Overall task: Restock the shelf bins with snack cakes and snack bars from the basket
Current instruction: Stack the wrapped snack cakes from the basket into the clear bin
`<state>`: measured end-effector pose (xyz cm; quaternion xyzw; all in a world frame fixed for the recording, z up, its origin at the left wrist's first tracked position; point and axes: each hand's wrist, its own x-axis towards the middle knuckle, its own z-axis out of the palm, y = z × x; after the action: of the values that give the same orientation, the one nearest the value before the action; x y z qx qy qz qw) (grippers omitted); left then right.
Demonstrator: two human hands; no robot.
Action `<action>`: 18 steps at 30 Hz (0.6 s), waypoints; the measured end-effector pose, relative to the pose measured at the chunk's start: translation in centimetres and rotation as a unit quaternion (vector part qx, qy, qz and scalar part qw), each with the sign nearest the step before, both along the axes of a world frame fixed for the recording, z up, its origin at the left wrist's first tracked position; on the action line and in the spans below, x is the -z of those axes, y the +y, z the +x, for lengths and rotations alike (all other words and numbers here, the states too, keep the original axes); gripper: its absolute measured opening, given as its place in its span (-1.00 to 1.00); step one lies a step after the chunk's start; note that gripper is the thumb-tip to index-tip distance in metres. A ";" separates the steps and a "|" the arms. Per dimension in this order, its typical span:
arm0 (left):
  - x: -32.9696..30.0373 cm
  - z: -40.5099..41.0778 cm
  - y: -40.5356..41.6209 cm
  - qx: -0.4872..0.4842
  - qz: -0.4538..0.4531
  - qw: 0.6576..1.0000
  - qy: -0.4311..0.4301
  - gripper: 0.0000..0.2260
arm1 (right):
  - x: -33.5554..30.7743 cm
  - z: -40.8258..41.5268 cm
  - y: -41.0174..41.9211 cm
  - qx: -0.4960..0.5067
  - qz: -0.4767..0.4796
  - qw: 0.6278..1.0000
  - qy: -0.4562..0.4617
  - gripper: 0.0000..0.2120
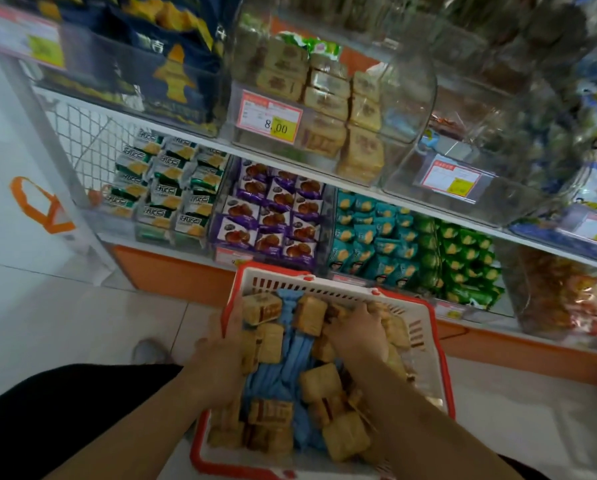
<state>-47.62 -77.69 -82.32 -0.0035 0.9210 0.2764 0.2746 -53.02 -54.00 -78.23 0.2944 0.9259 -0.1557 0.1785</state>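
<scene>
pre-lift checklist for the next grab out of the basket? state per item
1. Both hands in the basket: ok, left hand and right hand are among the packs.
2. Tan snack cakes left to take: ok, many.
3. Right hand's grip secure: cannot tell, fingers hidden.
4. Matching clear bin above the 8.00 tag has room: ok, space on its right.
5. Blue snack bars reachable: ok, mid-basket.

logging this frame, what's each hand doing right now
Left hand: in the basket, fingers around tan snack cakes at its left side.
Right hand: on the cakes near the far wall; grip cannot be told.
</scene>
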 end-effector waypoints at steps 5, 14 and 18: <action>-1.7 0.1 -0.2 -0.012 0.049 0.998 -0.035 0.18 | -4.5 2.8 1.4 -0.010 -0.159 0.979 0.128 -0.39; -16.0 -0.9 1.9 -0.179 0.256 0.950 0.029 -0.85 | -16.1 8.1 1.7 -0.134 -0.364 0.881 0.271 -0.48; -23.8 0.5 3.4 -0.198 0.488 0.847 -0.076 -0.77 | -20.6 8.8 1.1 -0.173 -0.405 0.844 0.307 -0.46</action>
<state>-47.11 -74.33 -58.55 -0.0725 0.6237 0.7372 0.2498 -44.26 -52.94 -57.60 -0.0318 0.8240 -0.5656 0.0122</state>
